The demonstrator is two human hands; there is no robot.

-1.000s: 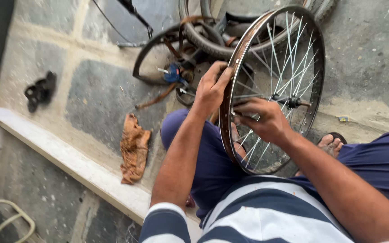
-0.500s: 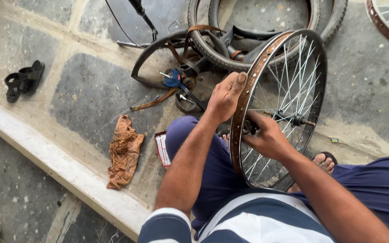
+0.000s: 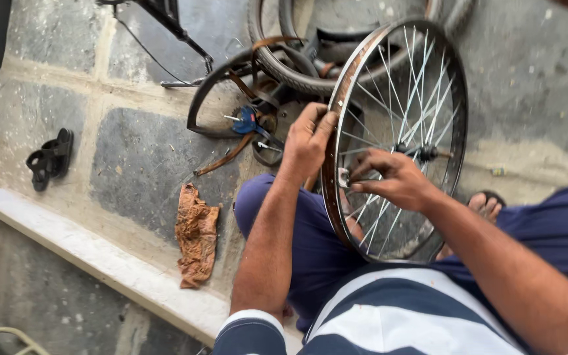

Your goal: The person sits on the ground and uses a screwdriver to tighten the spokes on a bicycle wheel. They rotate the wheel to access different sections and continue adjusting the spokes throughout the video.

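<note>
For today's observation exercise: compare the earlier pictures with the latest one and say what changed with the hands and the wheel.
Little changed. The right hand shifted slightly among the spokes near the rim. The left hand kept its grip on the rim of the bicycle wheel, which stayed upright between the knees. The brown rag and black sandals lay unmoved.

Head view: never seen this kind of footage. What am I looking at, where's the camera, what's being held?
The camera sits on a person's head and looks down at their own two bare hands; there is no machine. The person sits on a stone-paved floor with a spoked bicycle wheel standing upright between their legs. The left hand grips the wheel's rim from outside. The right hand reaches in among the spokes and pinches a small silvery piece at the rim; what it is cannot be told. On the floor lie a brown rag, a pair of black sandals, tyres and loose bicycle parts.
</note>
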